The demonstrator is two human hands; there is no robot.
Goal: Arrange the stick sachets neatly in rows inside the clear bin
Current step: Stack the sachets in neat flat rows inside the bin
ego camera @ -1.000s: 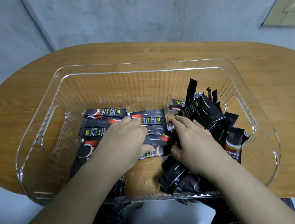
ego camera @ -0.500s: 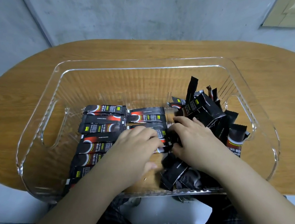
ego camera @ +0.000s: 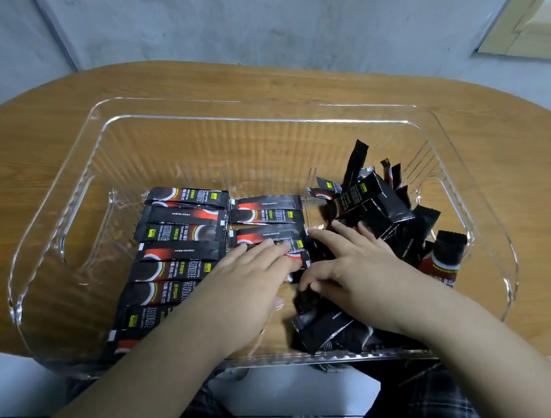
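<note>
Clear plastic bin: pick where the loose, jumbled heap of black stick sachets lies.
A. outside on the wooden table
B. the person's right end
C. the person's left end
B: the jumbled heap of black stick sachets fills the right end of the clear plastic bin; tidy rows lie left.

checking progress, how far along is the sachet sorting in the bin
Roughly half. Done: left row lies flat in the clear bin. In hand: left hand presses the second row; right hand touches the loose pile, which remains unsorted.
</note>
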